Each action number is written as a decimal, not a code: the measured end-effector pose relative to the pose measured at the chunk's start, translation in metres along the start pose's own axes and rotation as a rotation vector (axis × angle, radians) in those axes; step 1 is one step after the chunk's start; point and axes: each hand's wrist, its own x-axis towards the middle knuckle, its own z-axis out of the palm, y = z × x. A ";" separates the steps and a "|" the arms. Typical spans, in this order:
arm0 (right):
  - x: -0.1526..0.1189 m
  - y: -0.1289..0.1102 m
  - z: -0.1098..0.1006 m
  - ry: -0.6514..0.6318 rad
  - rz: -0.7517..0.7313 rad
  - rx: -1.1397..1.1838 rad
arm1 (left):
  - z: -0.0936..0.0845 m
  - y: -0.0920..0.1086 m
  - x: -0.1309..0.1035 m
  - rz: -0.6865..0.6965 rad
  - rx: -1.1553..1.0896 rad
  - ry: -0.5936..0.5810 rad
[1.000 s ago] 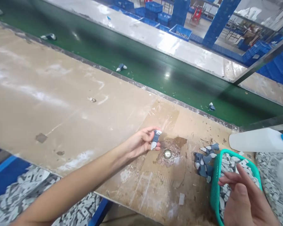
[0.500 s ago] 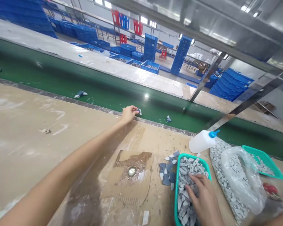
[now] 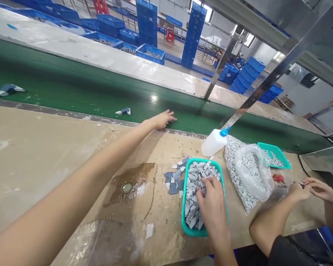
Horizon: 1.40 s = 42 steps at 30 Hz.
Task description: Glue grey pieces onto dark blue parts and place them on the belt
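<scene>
My left hand [image 3: 164, 119] reaches out over the green conveyor belt [image 3: 100, 92], its fingers spread. A small dark bit shows beneath the fingers, mostly hidden. To the left on the belt lies a blue-grey and white part [image 3: 124, 111], and farther left a similar part [image 3: 9, 90]. My right hand [image 3: 212, 195] is in the turquoise basket [image 3: 183, 207]; its thumb and fingers are apart, tips touching the small grey pieces [image 3: 194, 218]. Beside the basket's left side, blue-grey and white pieces [image 3: 172, 187] lie loose on the table.
A white bottle with a blue cap [image 3: 214, 142] stands behind the basket. Right of it are a plastic bag of grey pieces [image 3: 252, 166] and another turquoise tray [image 3: 287, 166]. A co-worker's hands [image 3: 308, 188] work at the right. A metal post [image 3: 219, 72] rises beyond the belt.
My left hand has let go of the blue-grey part, which now lies on the belt to its left. The hand's fingers have spread. My view has shifted right, showing the co-worker's hands.
</scene>
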 end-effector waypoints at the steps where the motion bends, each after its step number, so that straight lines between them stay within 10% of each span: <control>1: 0.001 -0.002 0.001 -0.003 0.000 -0.033 | 0.007 0.001 0.002 0.008 -0.016 -0.023; 7: 0.001 0.002 -0.002 0.034 0.005 0.030 | 0.008 -0.010 -0.012 -0.107 -0.139 0.126; 13: 0.001 0.011 -0.025 0.003 0.162 0.634 | -0.010 0.004 -0.063 -0.339 -0.433 0.315; 21: -0.002 -0.018 -0.040 -0.202 0.451 1.357 | -0.014 0.042 -0.205 -0.589 -1.442 -0.028; 31: -0.026 -0.099 0.015 -0.468 0.158 1.130 | -0.008 0.038 -0.290 -0.621 -1.653 -0.063; 42: -0.020 -0.131 0.077 -0.072 -0.445 0.501 | 0.000 0.010 -0.299 -0.500 -1.676 0.136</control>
